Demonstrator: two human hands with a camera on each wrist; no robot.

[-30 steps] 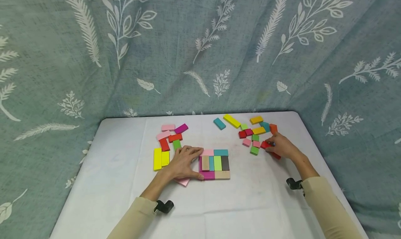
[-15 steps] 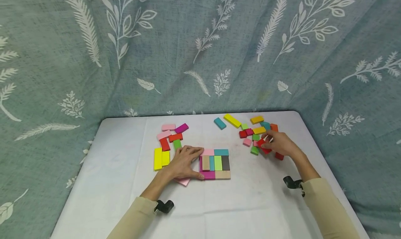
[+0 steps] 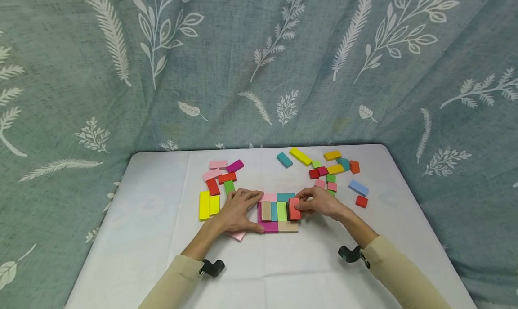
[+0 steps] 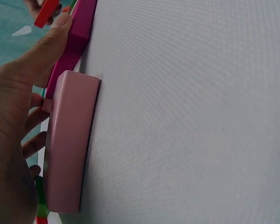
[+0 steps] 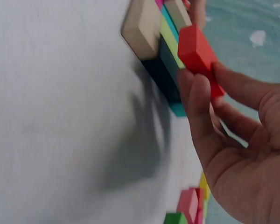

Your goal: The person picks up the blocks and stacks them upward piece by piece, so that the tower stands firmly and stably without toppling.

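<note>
My left hand [image 3: 238, 210] holds the left end of a flat block arrangement [image 3: 270, 227], its thumb at the near magenta block [image 4: 77, 42] and its fingers at the far pink corner. My right hand [image 3: 321, 203] pinches a red block [image 3: 294, 209] between thumb and fingers. In the right wrist view this red block [image 5: 196, 51] is tilted above the arrangement's right end, near the dark block [image 5: 163, 79]. A tan block [image 3: 265, 211] lies on top at the left, beside teal and light green ones. A pink block [image 4: 72, 140] lies under my left palm, partly hidden in the head view.
Yellow blocks [image 3: 204, 206] and red, green, pink and magenta ones lie left of the arrangement. Several small blocks cluster at the back right, among them a yellow block [image 3: 300, 156]. A blue block [image 3: 358, 188] and a small red block [image 3: 361, 202] lie farther right on the white table [image 3: 323, 264].
My right hand has picked the red block from the right-hand pile and carried it left to the arrangement's right end, uncovering a blue block. My left hand has stayed in place.
</note>
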